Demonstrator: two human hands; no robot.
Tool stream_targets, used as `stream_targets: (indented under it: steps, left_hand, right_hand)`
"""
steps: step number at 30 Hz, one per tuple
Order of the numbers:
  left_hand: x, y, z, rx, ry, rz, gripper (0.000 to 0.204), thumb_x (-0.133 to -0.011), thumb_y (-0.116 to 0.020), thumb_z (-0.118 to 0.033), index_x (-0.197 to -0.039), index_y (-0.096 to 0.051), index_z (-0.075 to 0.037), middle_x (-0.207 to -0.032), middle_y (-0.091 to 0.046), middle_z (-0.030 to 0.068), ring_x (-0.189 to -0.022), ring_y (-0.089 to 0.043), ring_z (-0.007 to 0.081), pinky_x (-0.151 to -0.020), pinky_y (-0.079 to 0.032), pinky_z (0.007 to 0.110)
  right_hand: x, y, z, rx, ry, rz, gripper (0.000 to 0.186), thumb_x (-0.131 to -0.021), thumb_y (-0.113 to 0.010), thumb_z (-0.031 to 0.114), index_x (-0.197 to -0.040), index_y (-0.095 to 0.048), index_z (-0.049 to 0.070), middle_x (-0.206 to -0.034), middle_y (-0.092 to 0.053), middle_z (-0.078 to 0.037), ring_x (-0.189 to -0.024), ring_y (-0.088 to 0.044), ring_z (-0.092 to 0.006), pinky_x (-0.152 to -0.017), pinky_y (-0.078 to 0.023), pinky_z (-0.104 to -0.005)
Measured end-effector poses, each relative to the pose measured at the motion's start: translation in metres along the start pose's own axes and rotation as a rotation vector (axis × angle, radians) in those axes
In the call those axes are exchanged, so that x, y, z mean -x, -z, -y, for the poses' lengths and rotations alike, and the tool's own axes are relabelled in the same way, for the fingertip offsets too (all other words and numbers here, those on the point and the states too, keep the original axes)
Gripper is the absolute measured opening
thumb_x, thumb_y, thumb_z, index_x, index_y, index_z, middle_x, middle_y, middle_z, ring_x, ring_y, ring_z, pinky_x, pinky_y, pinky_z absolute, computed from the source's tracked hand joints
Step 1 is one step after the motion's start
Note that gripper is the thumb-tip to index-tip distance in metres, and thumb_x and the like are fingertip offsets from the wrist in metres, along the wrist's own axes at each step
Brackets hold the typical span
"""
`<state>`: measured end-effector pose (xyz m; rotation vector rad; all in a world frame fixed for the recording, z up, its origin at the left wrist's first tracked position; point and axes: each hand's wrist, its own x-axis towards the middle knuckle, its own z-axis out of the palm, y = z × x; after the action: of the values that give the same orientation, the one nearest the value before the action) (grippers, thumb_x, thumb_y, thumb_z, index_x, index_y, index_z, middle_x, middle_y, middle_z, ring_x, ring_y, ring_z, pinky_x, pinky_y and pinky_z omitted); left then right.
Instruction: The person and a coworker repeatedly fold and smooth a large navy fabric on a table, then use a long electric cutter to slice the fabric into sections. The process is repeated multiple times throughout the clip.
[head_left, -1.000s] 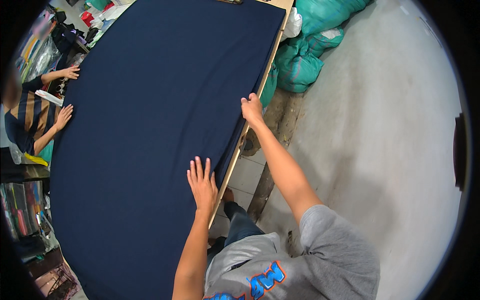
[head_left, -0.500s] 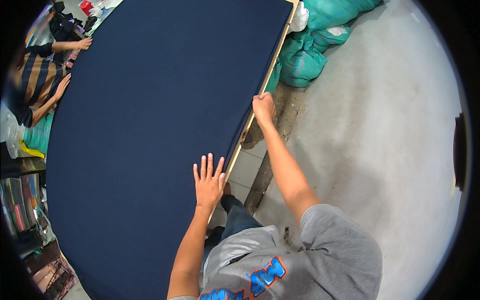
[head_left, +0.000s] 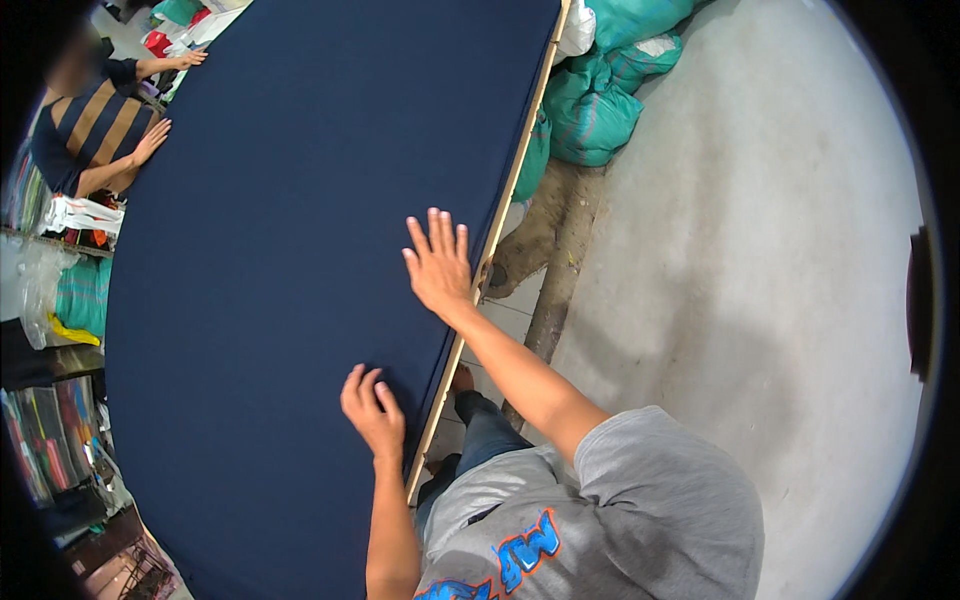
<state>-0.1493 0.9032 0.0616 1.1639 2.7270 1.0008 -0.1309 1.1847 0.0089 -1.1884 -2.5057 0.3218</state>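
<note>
Right fingers [head_left: 436, 230] moved onto cloth [head_left: 270, 260], green sacks [head_left: 593, 118] beyond.

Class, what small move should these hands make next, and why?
Probably flatten the left hand onto the dark blue cloth: its fingers are curved, whereas the right hand is spread over the cloth near the wooden edge.

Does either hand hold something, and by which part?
Nothing appears held: the right hand lies spread on navy cloth; the left hand curls loosely over it.
</note>
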Motion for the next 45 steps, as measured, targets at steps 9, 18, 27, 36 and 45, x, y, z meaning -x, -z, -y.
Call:
stream_targets:
  steps: [9, 18, 27, 36, 45]
  left_hand:
    - [0.084, 0.039, 0.064, -0.458, 0.386, 0.186, 0.061, -0.119, -0.038, -0.03, -0.175, -0.029, -0.009, -0.184, -0.02, 0.0189, -0.17, -0.016, 0.0381, -0.136, -0.011, 0.058]
    - [0.102, 0.028, 0.02, -0.35, 0.153, 0.181, 0.07, -0.104, -0.063, -0.028, -0.165, -0.043, 0.0, -0.172, -0.039, 0.0242, -0.163, -0.03, 0.0416, -0.131, -0.019, 0.06]
    - [0.144, 0.069, 0.017, 0.24, -0.074, 0.048, 0.015, -0.102, -0.073, -0.013, -0.109, -0.081, -0.003, -0.127, -0.08, 0.0107, -0.134, -0.07, 0.0284, -0.119, -0.051, 0.049]
    - [0.303, 0.194, 0.169, -0.358, 0.526, -0.325, 0.039, -0.111, -0.059, -0.017, -0.148, -0.064, -0.008, -0.165, -0.053, 0.0186, -0.155, -0.048, 0.0369, -0.127, -0.034, 0.056]
    - [0.455, 0.235, 0.23, -0.405, 0.656, -0.18, 0.066, -0.116, -0.047, -0.038, -0.174, -0.034, -0.011, -0.182, -0.025, 0.0206, -0.169, -0.02, 0.0396, -0.136, -0.013, 0.059]
  right_hand:
    - [0.016, 0.009, -0.067, -0.04, -0.525, -0.191, 0.065, -0.119, -0.038, 0.035, -0.177, -0.023, 0.01, -0.181, -0.013, -0.033, -0.169, -0.006, -0.0492, -0.134, -0.003, -0.0661]
    - [0.052, 0.009, 0.089, -0.187, 0.195, -0.006, 0.064, -0.114, -0.052, 0.033, -0.171, -0.038, 0.008, -0.179, -0.021, -0.032, -0.169, -0.015, -0.0468, -0.135, -0.008, -0.0655]
    - [0.147, 0.006, 0.054, 0.155, 0.265, 0.087, 0.059, -0.117, -0.044, 0.041, -0.172, -0.039, 0.023, -0.18, -0.028, -0.025, -0.166, -0.023, -0.0474, -0.128, -0.018, -0.0727]
    - [0.205, 0.037, -0.047, 0.332, -0.167, 0.225, 0.065, -0.12, -0.033, 0.048, -0.175, -0.032, 0.013, -0.178, -0.026, -0.03, -0.166, -0.024, -0.0471, -0.129, -0.02, -0.072]
    - [0.323, 0.029, 0.138, -0.111, 0.297, 0.0, 0.057, -0.12, -0.038, 0.038, -0.168, -0.044, 0.008, -0.176, -0.029, -0.033, -0.164, -0.025, -0.0509, -0.131, -0.019, -0.0659]
